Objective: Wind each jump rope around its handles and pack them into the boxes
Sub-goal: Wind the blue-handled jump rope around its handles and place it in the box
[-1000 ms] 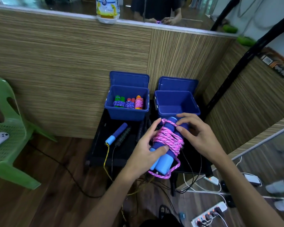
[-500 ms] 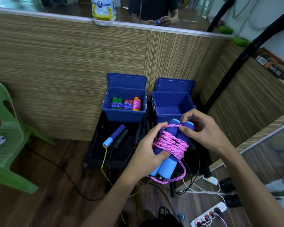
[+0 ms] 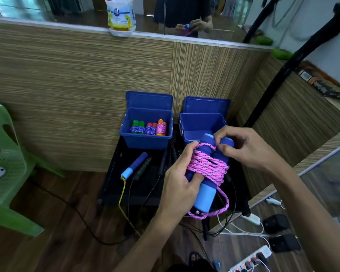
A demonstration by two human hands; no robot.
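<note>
Just in front of the empty blue box (image 3: 201, 124), the left hand (image 3: 182, 179) grips the pink jump rope bundle (image 3: 208, 169) by its blue handles while the right hand (image 3: 241, 146) pinches the top loop; the other box (image 3: 147, 141), just left, holds three wound ropes.

I see a pink braided jump rope (image 3: 207, 168) coiled round two blue foam handles (image 3: 205, 195), gripped between my hands, one loop dangling
</note>
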